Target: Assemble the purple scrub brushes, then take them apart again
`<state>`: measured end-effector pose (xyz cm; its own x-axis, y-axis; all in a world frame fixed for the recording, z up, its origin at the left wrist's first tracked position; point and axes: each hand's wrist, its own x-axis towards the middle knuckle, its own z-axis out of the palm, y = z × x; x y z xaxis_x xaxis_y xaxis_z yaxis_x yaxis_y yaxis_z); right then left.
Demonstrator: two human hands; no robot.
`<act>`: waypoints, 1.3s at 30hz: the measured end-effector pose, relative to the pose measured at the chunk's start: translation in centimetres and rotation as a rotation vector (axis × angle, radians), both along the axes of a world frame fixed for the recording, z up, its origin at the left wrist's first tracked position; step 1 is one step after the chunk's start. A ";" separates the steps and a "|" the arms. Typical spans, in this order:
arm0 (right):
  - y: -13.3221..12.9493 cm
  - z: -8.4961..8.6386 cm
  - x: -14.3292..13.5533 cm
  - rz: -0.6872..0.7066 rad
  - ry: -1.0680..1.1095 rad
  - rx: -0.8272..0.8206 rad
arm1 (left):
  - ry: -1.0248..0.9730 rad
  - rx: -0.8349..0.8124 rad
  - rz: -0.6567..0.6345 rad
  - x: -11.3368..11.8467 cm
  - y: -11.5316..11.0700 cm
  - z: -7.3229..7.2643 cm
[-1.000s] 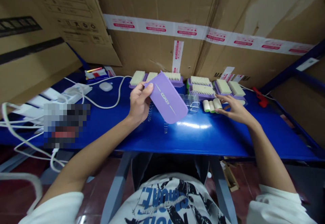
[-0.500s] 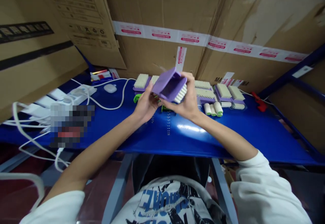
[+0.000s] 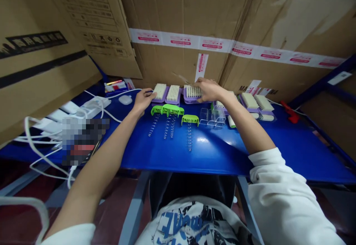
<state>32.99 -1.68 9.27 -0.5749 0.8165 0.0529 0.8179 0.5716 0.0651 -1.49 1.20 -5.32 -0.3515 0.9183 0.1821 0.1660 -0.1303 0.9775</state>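
Near the back of the blue table, my right hand (image 3: 210, 89) has its fingers on a purple brush (image 3: 191, 100) with cream bristles facing up. My left hand (image 3: 144, 99) is at the left edge of the leftmost brush (image 3: 160, 92), thumb and fingertips against it. Another brush (image 3: 172, 93) stands between. In front lie green plastic clips (image 3: 172, 109), and another green clip (image 3: 190, 119) nearer me. Thin metal springs (image 3: 189, 141) extend from them towards me. Clear plastic covers (image 3: 213, 118) sit right of the clips. My right forearm partly hides more brushes and a white roller (image 3: 231, 122).
More brushes (image 3: 263, 103) stand at the back right, beside a red object (image 3: 290, 113). Left are a power strip (image 3: 91, 106) with white cables, a white mouse (image 3: 125, 99) and a small box (image 3: 116, 86). Cardboard (image 3: 178, 63) walls the back of the blue table (image 3: 167, 159).
The purple brush held up in both hands is now down in the back row, bristles up. My hands have separated, the left moving to the leftmost brush. The clips and springs are uncovered.
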 end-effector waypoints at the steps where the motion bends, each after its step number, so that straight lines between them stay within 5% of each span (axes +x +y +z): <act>1: 0.4 -0.4 -0.5 -0.005 -0.017 -0.034 | -0.002 -0.002 -0.016 0.1 0.0 -0.1; 13: 1.0 -4.2 -2.2 -0.050 -0.011 -0.092 | 0.111 0.041 -0.072 -0.1 -0.2 -0.7; 18: -1.7 -3.8 -1.0 -0.011 0.086 0.075 | 0.297 0.281 0.030 0.1 -2.3 2.0; 21: -4.1 -3.4 -0.2 0.126 0.146 0.043 | 0.472 0.486 -0.195 0.8 -4.6 4.7; 25: -6.6 -3.7 -0.6 0.264 0.044 -0.126 | 0.634 0.406 -0.600 2.0 -6.8 6.5; 32: -6.8 -4.6 -1.8 0.183 -0.070 -0.078 | 0.591 0.308 -0.616 2.9 -6.8 5.2; 39: -7.1 -3.1 -1.1 0.136 -0.012 -0.101 | 0.649 0.294 -0.607 3.1 -6.7 4.8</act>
<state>31.86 -8.77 6.22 -0.6809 0.7317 -0.0331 0.7318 0.6815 0.0116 1.63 -5.49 -0.54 0.4246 0.7972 0.4292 0.4904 -0.6010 0.6311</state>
